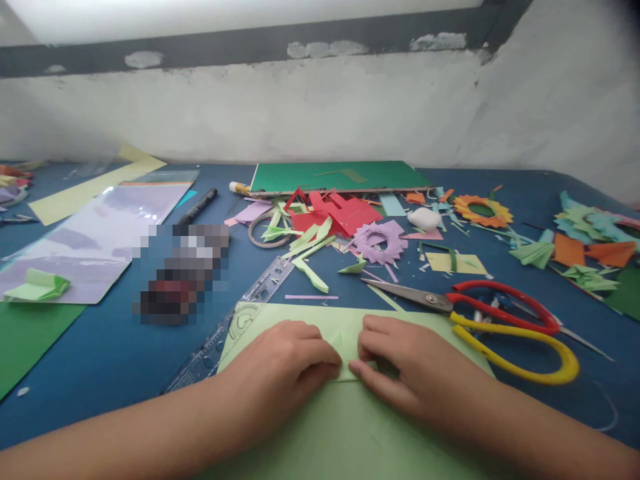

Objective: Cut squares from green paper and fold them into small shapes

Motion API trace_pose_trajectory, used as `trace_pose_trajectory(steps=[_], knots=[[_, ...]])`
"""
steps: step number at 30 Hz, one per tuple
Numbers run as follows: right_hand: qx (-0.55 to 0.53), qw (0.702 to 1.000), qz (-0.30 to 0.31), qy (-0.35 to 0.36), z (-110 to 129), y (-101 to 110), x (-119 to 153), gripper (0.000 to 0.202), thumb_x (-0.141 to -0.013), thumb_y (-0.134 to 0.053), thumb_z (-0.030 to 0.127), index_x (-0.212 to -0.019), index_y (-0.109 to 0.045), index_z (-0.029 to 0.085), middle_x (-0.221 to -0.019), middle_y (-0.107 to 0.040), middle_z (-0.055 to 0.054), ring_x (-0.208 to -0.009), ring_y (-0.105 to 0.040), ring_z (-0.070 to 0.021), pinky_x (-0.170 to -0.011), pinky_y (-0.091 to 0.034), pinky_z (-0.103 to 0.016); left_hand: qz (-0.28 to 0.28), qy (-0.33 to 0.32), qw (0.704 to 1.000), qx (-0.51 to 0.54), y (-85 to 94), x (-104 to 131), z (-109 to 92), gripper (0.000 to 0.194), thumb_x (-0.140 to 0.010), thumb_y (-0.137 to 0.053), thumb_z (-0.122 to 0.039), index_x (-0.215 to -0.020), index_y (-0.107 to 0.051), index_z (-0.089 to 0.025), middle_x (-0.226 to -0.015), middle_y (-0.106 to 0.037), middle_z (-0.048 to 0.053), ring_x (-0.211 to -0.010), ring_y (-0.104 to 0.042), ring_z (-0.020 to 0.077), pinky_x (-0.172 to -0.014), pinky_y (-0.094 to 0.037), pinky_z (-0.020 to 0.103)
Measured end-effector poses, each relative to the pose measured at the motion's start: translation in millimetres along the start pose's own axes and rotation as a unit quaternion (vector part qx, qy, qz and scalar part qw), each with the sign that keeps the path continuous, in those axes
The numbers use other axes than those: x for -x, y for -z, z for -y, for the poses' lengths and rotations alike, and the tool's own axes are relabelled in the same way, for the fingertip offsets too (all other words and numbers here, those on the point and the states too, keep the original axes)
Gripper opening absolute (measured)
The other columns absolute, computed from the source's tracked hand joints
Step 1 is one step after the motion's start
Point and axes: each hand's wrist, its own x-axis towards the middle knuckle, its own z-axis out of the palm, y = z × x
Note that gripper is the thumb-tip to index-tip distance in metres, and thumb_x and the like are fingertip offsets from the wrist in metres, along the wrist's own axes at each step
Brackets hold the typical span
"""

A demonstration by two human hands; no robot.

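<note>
A large light green sheet (345, 433) lies at the bottom centre of the head view. On it, between my hands, is a small piece of folded light green paper (344, 357), hard to tell apart from the sheet. My left hand (295, 357) rests at its left side, with curled fingers and fingertips pressed on the paper. At the right side, my right hand (400, 360) has curled fingers and its thumb extended against the paper's edge. Scissors (505, 327) with red and yellow handles lie right of the sheet. A clear ruler (235, 320) runs along the sheet's left edge.
Red paper scraps (337, 212), a purple paper ring (381, 241), a tape roll (270, 230) and an orange ring (483, 210) lie beyond the sheet. A green board (340, 175) is by the wall. At left are a black marker (199, 205) and purple sheets (100, 240).
</note>
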Motion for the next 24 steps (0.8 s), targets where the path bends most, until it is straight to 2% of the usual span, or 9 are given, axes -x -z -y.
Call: trace_pose_trajectory(steps=[5, 10, 17, 21, 24], knots=[[-0.002, 1.0, 0.003, -0.005, 0.6, 0.8, -1.0, 0.016, -0.083, -0.052, 0.019, -0.067, -0.05, 0.017, -0.071, -0.05, 0.0, -0.062, -0.048, -0.0128, -0.052, -0.029, -0.023, -0.015, -0.024, 0.999, 0.018, 2.0, -0.7, 4.7, 0.013, -0.081, -0.058, -0.012, -0.083, -0.07, -0.02, -0.081, -0.057, 0.002, -0.074, -0.055, 0.0126, -0.067, -0.042, 0.021], [0.003, 1.0, 0.011, -0.012, 0.9, 2.0, -2.0, 0.017, -0.083, -0.054, 0.02, -0.067, -0.051, 0.017, -0.071, -0.052, 0.0, -0.062, -0.05, -0.0131, -0.052, -0.03, -0.022, 0.004, -0.047, 0.998, 0.029, 5.3, -1.8, 11.2, 0.012, -0.08, -0.062, -0.014, -0.087, -0.07, -0.021, -0.084, -0.056, 0.002, -0.076, -0.055, 0.0124, -0.069, -0.043, 0.021], [0.008, 1.0, 0.013, -0.015, 1.0, 1.5, -1.1, 0.016, -0.083, -0.055, 0.02, -0.067, -0.052, 0.017, -0.07, -0.052, 0.001, -0.061, -0.049, -0.0125, -0.051, -0.03, -0.022, 0.002, -0.094, 0.995, 0.022, 7.4, -1.5, 14.1, 0.017, -0.086, -0.054, -0.016, -0.092, -0.07, -0.016, -0.084, -0.057, 0.005, -0.075, -0.055, 0.0125, -0.067, -0.043, 0.021], [0.009, 1.0, 0.006, -0.015, 0.9, 0.4, -1.5, 0.016, -0.082, -0.055, 0.019, -0.067, -0.052, 0.017, -0.07, -0.052, 0.001, -0.061, -0.049, -0.0126, -0.052, -0.031, -0.022, -0.001, -0.155, 0.987, -0.05, 7.7, -1.0, 12.6, 0.021, -0.088, -0.046, -0.016, -0.096, -0.066, -0.014, -0.091, -0.061, 0.008, -0.078, -0.055, 0.0155, -0.069, -0.044, 0.026], [0.003, 1.0, 0.002, -0.009, -0.1, 0.0, -1.3, 0.016, -0.083, -0.054, 0.019, -0.067, -0.051, 0.017, -0.07, -0.051, 0.0, -0.061, -0.049, -0.0127, -0.052, -0.031, -0.023, 0.019, -0.227, 0.966, -0.123, 9.2, 0.3, 9.3, 0.024, -0.089, -0.041, -0.013, -0.101, -0.061, -0.011, -0.095, -0.063, 0.01, -0.081, -0.055, 0.0185, -0.07, -0.043, 0.03]])
